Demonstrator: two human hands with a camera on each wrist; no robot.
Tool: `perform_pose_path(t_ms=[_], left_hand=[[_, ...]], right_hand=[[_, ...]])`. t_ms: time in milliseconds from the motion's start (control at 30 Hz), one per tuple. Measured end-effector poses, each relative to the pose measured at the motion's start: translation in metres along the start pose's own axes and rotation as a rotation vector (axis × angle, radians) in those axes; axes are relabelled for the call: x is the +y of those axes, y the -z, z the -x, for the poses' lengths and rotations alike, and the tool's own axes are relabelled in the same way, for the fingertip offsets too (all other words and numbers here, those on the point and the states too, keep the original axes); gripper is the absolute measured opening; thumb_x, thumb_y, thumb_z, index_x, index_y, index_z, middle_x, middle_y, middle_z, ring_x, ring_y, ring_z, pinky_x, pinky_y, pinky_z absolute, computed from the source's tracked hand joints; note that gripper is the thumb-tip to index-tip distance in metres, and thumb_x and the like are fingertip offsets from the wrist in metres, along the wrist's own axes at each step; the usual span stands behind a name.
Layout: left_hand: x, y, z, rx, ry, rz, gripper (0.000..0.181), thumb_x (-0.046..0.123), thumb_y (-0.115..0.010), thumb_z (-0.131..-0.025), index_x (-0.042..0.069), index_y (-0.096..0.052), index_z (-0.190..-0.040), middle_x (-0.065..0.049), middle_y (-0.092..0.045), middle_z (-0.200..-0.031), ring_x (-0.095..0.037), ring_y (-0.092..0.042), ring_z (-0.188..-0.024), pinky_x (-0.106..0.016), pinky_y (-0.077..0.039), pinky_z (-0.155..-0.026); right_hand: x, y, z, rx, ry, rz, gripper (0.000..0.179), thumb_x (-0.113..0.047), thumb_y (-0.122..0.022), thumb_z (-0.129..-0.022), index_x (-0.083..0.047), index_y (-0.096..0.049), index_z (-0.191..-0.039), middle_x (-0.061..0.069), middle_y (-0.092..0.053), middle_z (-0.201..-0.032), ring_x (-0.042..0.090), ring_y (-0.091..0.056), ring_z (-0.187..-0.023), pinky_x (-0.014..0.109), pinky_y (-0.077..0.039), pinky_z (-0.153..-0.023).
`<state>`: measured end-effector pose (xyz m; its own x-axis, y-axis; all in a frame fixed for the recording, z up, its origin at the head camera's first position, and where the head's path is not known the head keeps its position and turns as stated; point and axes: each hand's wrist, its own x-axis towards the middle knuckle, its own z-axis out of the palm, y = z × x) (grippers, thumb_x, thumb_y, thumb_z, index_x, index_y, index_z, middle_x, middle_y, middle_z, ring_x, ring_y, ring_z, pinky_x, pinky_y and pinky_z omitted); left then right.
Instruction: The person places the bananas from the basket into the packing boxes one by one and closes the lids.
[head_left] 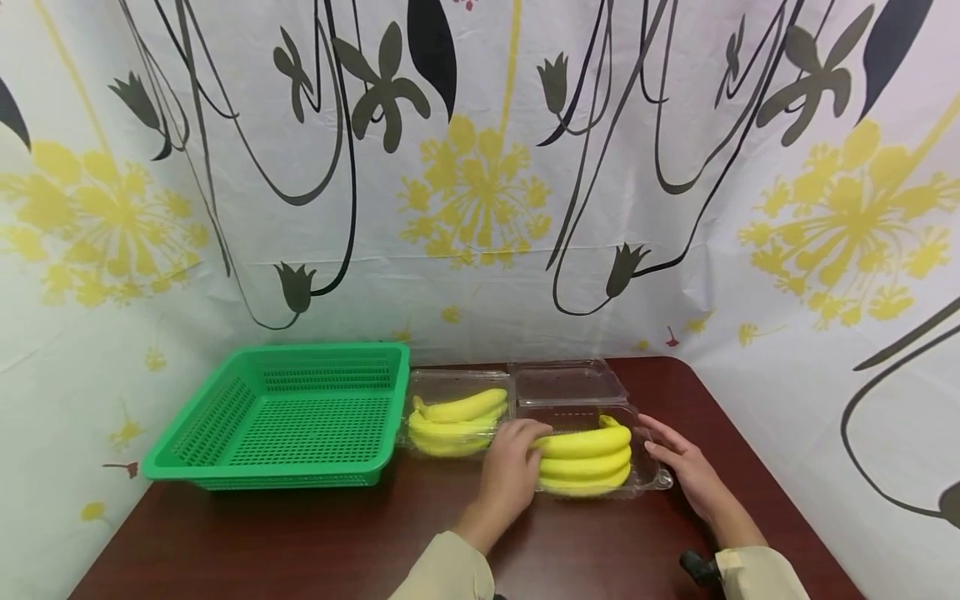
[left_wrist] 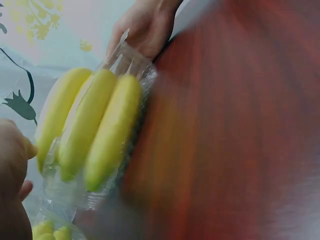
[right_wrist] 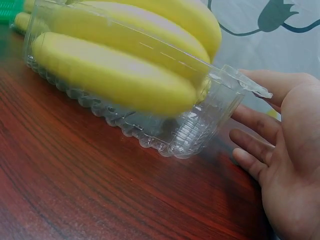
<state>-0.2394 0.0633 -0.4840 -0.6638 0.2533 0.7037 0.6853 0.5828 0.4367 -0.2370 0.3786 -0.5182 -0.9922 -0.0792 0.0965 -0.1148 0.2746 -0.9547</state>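
A bunch of yellow bananas lies in a clear plastic clamshell box, whose lid is folded back behind it. My left hand is at the box's left end, fingertips right at the banana ends; in the left wrist view the left hand shows only partly, beside the bananas. At the other end is my right hand. The right wrist view shows the right hand with loosely extended fingers, the uppermost at the box's rim flap.
Left of this box, a second clear box holds another bunch of bananas. Farther left stands a green plastic basket with perforated sides. A dark red-brown table carries everything, with a flower-patterned curtain behind it.
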Motion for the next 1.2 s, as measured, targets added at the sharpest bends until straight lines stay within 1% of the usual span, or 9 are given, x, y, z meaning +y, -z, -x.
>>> perform_pose_path(t_ms=[133, 200, 433, 533, 733, 800, 900, 1033, 1200], left_hand=[[-0.001, -0.001, 0.013, 0.145, 0.008, 0.046, 0.029, -0.002, -0.077, -0.076, 0.014, -0.073, -0.100, 0.003, -0.064, -0.103, -0.017, -0.058, -0.099, -0.033, -0.049, -0.089], [-0.001, -0.001, 0.020, 0.169, 0.061, 0.079, 0.028, -0.001, -0.078, -0.075, 0.013, -0.073, -0.099, 0.002, -0.063, -0.101, -0.018, -0.058, -0.097, -0.035, -0.049, -0.086], [-0.004, 0.003, 0.036, 0.160, 0.404, 0.261, 0.021, 0.004, -0.075, -0.083, 0.011, -0.071, -0.102, 0.002, -0.061, -0.095, -0.014, -0.058, -0.083, -0.031, -0.051, -0.071], [-0.006, 0.004, 0.038, 0.145, 0.493, 0.373, 0.020, 0.006, -0.074, -0.084, 0.007, -0.070, -0.104, -0.001, -0.063, -0.091, -0.012, -0.058, -0.074, -0.027, -0.051, -0.064], [-0.008, 0.003, 0.040, 0.035, 0.645, 0.626, 0.028, 0.011, -0.074, -0.086, 0.005, -0.066, -0.112, -0.006, -0.065, -0.097, -0.014, -0.061, -0.079, -0.027, -0.053, -0.063], [-0.009, 0.003, 0.040, 0.019, 0.670, 0.686, 0.032, 0.011, -0.074, -0.085, 0.004, -0.064, -0.115, -0.010, -0.064, -0.101, -0.018, -0.062, -0.082, -0.029, -0.054, -0.061], [-0.005, 0.011, 0.036, -0.008, 0.680, 0.750, 0.038, 0.006, -0.074, -0.085, -0.001, -0.060, -0.120, -0.020, -0.062, -0.108, -0.027, -0.062, -0.085, -0.042, -0.056, -0.063], [-0.008, 0.012, 0.038, -0.052, 0.679, 0.796, 0.046, 0.001, -0.075, -0.082, -0.001, -0.057, -0.124, -0.022, -0.060, -0.114, -0.029, -0.061, -0.089, -0.049, -0.056, -0.066], [-0.017, 0.003, 0.045, -0.086, 0.670, 0.854, 0.053, 0.000, -0.077, -0.080, 0.001, -0.055, -0.128, -0.021, -0.058, -0.118, -0.031, -0.062, -0.093, -0.044, -0.057, -0.065]], right_hand=[[0.001, 0.000, 0.001, 0.004, -0.007, 0.026, 0.056, -0.030, -0.054, -0.101, -0.012, -0.036, -0.151, 0.000, -0.049, -0.140, -0.011, -0.039, -0.117, 0.012, -0.040, -0.088], [0.001, 0.000, 0.001, 0.004, -0.006, 0.032, 0.056, -0.031, -0.054, -0.101, -0.014, -0.036, -0.151, 0.005, -0.046, -0.143, -0.011, -0.038, -0.118, 0.013, -0.040, -0.088], [0.001, 0.000, 0.003, -0.015, 0.008, 0.023, 0.055, -0.029, -0.051, -0.102, -0.013, -0.034, -0.152, 0.017, -0.040, -0.148, -0.009, -0.036, -0.121, 0.014, -0.040, -0.089], [0.001, 0.000, 0.004, -0.006, 0.007, 0.033, 0.055, -0.030, -0.052, -0.102, -0.013, -0.035, -0.152, 0.015, -0.041, -0.147, -0.010, -0.036, -0.120, 0.014, -0.039, -0.089], [0.001, -0.002, 0.002, 0.003, 0.025, 0.046, 0.054, -0.029, -0.051, -0.103, -0.012, -0.035, -0.151, 0.018, -0.044, -0.145, -0.009, -0.038, -0.120, 0.013, -0.040, -0.088], [0.001, -0.003, 0.001, 0.002, 0.033, 0.042, 0.053, -0.029, -0.050, -0.103, -0.011, -0.036, -0.151, 0.021, -0.044, -0.144, -0.009, -0.039, -0.120, 0.013, -0.040, -0.088], [0.000, -0.005, 0.000, 0.006, 0.032, 0.032, 0.053, -0.028, -0.050, -0.103, -0.009, -0.036, -0.151, 0.022, -0.045, -0.143, -0.009, -0.042, -0.118, 0.014, -0.041, -0.088], [-0.002, -0.005, 0.001, 0.011, 0.021, 0.018, 0.053, -0.028, -0.049, -0.103, -0.008, -0.036, -0.150, 0.020, -0.046, -0.143, -0.007, -0.045, -0.116, 0.015, -0.042, -0.087], [-0.003, -0.001, 0.003, 0.037, 0.004, -0.027, 0.053, -0.028, -0.049, -0.103, -0.005, -0.036, -0.149, -0.001, -0.054, -0.135, -0.002, -0.050, -0.112, 0.016, -0.045, -0.085]])
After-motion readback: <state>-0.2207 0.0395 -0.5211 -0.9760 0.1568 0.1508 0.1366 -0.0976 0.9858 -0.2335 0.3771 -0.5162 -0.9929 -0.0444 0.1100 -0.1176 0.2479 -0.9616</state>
